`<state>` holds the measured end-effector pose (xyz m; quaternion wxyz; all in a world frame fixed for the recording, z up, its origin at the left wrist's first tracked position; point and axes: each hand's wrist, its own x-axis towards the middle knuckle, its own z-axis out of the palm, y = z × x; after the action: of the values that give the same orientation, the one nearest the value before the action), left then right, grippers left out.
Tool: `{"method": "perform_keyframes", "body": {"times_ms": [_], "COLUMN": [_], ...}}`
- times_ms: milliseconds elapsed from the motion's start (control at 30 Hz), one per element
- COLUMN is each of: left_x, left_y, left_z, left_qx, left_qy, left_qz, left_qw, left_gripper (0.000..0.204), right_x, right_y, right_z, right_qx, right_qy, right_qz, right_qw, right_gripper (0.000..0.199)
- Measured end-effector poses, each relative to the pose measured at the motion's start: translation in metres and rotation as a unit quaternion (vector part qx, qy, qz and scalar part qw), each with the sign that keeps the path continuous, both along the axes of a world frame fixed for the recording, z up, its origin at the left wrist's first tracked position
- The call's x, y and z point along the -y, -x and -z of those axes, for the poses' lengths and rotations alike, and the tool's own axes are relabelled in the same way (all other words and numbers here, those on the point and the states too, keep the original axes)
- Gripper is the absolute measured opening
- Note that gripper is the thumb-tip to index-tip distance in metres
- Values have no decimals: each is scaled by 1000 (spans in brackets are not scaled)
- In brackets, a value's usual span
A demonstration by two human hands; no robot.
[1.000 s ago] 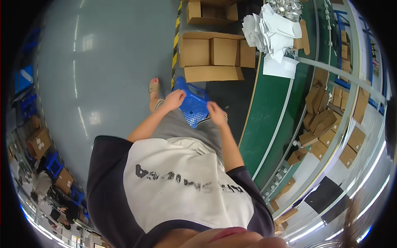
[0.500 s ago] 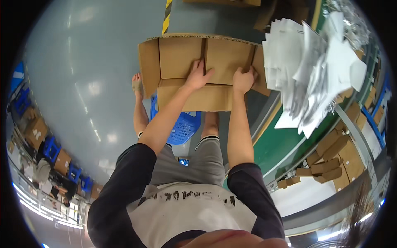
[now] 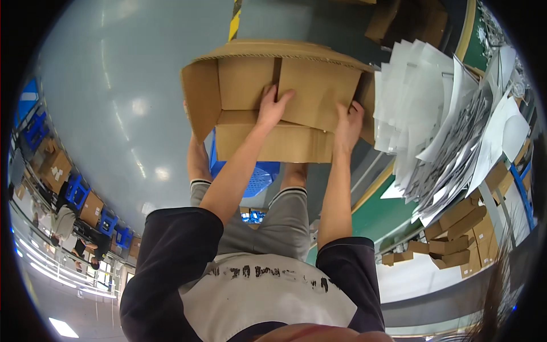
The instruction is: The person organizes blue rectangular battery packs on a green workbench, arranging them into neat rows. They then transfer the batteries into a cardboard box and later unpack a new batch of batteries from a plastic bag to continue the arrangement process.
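Observation:
A large open cardboard carton stands in front of me, its flaps folded out. In its right half lies a smaller cardboard box, slightly tilted against the carton's near wall. My left hand reaches into the gap at this box's left edge, its thumb spread over the top and its fingertips hidden. At the right edge my right hand is wrapped round the side, thumb on top. Left of the gap a flat brown cardboard surface shows; I cannot tell whether it is another box or the carton's bottom.
A blue plastic stool is under the carton's near side. To the right, a thick stack of white sheets and clear bags lies on a green table. Another open carton stands at the far right, with empty cartons beyond the table.
The inner box has tilted, its right side shifting toward me. My right hand has moved right and nearer; my left hand has kept its place at the gap. The view has shifted slightly.

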<state>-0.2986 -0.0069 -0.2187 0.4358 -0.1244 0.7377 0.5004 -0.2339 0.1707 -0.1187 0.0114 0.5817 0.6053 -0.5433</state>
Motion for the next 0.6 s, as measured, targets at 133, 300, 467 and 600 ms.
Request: {"method": "perform_keyframes", "body": {"times_ms": [133,300,467,600], "left_x": [9,5,10,23], "left_y": [-17,-13,-11,-6], "left_z": [24,15,16,24], "left_qx": [-74,-169,-151,-52], "left_qy": [-28,12,27,-2], "left_qz": [-14,52,9,-43], "left_qw": [997,984,988,998], "left_gripper": [58,49,44,46], "right_x": [-10,-7,5,9], "right_y": [0,-5,-17,-29], "right_z": [36,52,22,25], "right_qx": [109,74,26,-7], "right_qy": [-76,-73,-52,-116], "right_qz": [-120,-60,-81,-97], "right_qw": [984,993,995,988], "right_gripper": [77,75,72,71]}}
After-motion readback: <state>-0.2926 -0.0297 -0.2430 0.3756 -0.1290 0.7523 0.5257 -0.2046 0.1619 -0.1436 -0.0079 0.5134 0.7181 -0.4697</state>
